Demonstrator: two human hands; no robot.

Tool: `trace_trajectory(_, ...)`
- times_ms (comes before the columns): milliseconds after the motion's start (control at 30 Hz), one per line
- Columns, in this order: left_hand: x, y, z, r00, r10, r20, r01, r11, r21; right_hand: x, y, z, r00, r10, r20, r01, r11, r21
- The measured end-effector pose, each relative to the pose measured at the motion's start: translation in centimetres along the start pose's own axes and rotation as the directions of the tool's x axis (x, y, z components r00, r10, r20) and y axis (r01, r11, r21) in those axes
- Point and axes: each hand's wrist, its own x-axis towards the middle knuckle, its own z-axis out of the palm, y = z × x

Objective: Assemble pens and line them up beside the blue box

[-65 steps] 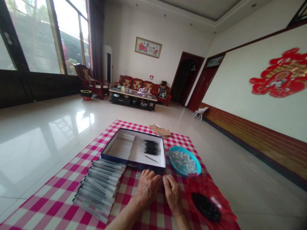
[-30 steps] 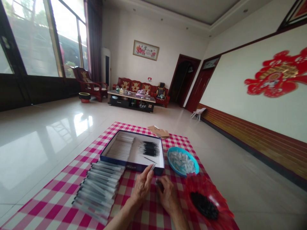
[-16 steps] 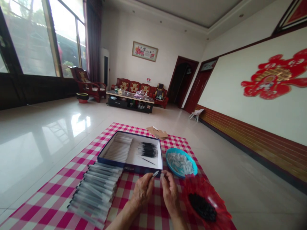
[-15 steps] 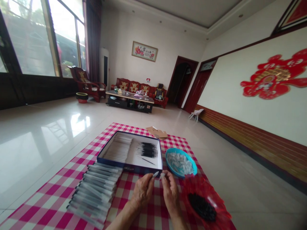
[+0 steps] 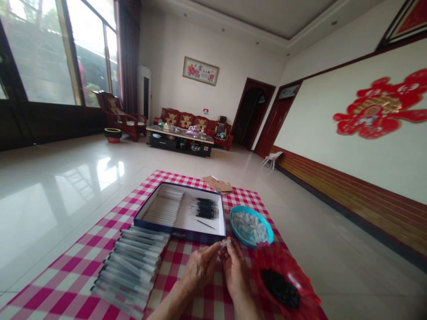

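Note:
My left hand (image 5: 202,263) pinches a small clear plastic pen part (image 5: 224,244) between thumb and fingertips. My right hand (image 5: 235,262) is closed on a small translucent pen piece at the same spot, and the two pieces meet end to end; fingers hide most of both. Just beyond is a blue-edged box (image 5: 196,234) with white pen barrels (image 5: 163,206) on its left side and thin black refills (image 5: 206,209) on its right. To my left lies a row of pens (image 5: 131,262). A turquoise bowl (image 5: 232,226) of clear plastic pieces (image 5: 250,226) is beyond my right hand.
A red translucent bowl (image 5: 305,284) with small black pieces (image 5: 280,288) stands right of my right hand. Brown cardboard (image 5: 218,184) lies at the far edge of the checked tablecloth (image 5: 173,271). Across the room are a coffee table (image 5: 180,140) and a sofa (image 5: 180,119).
My hands have come together, and the two small clear pieces, held apart before, now meet at the fingertips. The boxes, bowls and pens stay where they were.

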Motion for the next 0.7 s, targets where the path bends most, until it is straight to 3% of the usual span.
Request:
trace_trajectory(200, 0.2, 0.3, -0.4, 0.998, -0.053, 0.033, 0.053, 0.999, -0.009, -0.2, -0.6, -0.3, 0.997, -0.074, 0.031, 0.080, 0.967, -0.243)
trace_trajectory(367, 0.7, 0.4, -0.9, 0.972, -0.200, 0.121, 0.210, 0.975, -0.078, -0.5, -1.1, -0.3, 0.986, -0.066, 0.152, 0.103, 0.961, -0.256)
trace_trajectory(467, 1.1, 0.3, -1.0, 0.915, -0.317, 0.249, 0.382, 0.880, -0.282, -0.7, -1.1, -0.4, 0.980, -0.009, 0.197, 0.057, 0.969, -0.240)
trace_trajectory(600, 1.3, 0.3, -1.0, 0.765, -0.450, 0.461, 0.635, 0.646, -0.423, -0.6, -0.8, -0.5, 0.971, 0.060, 0.233, -0.017, 0.983, -0.180)
trace_trajectory(633, 1.3, 0.3, -0.9, 0.747, -0.460, 0.480, 0.655, 0.631, -0.416, -0.5, -0.7, -0.5, 0.969, 0.074, 0.235, -0.036, 0.986, -0.163)
trace_trajectory(700, 1.2, 0.4, -0.7, 0.775, -0.453, 0.441, 0.616, 0.695, -0.370, -0.4, -0.5, -0.5, 0.972, 0.090, 0.217, -0.060, 0.988, -0.140)
